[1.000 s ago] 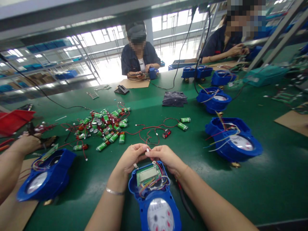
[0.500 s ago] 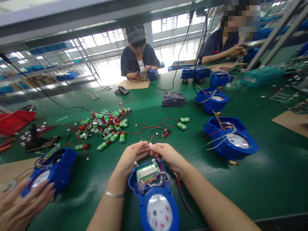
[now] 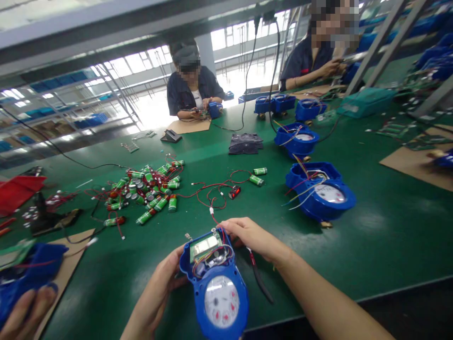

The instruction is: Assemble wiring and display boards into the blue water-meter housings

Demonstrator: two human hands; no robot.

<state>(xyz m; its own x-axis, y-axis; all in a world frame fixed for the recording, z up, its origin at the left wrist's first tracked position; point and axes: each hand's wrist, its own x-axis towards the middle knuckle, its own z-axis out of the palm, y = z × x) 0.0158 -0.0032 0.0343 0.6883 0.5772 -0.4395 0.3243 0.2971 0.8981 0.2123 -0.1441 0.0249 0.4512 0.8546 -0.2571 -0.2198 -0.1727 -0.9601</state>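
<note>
A blue water meter (image 3: 221, 302) with a round dial lies in front of me, its upper housing uncovered over a green circuit board (image 3: 205, 245) and coloured wires. My left hand (image 3: 173, 271) grips the housing's left side, fingertips partly hidden behind it. At the upper right corner my right hand (image 3: 244, 233) has its fingers curled round the edge, beside the red wires. These wires run up to a white connector (image 3: 211, 210) lying on the bench, and on to a small display module (image 3: 234, 191) with lit red digits. Red-handled pliers (image 3: 260, 278) lie right of the meter.
Green batteries with red leads (image 3: 148, 186) are heaped at left centre; two more (image 3: 257, 178) lie farther right. Other blue meters (image 3: 320, 191) stand along the right. A co-worker's hand (image 3: 26, 307) holds a meter (image 3: 31, 267) at lower left. Two people sit across the bench.
Both hands have left the white connector, now lying linked to the display lead, and come down to the meter's sides. The display digits look brighter. The co-worker's meter at left has shifted leftward.
</note>
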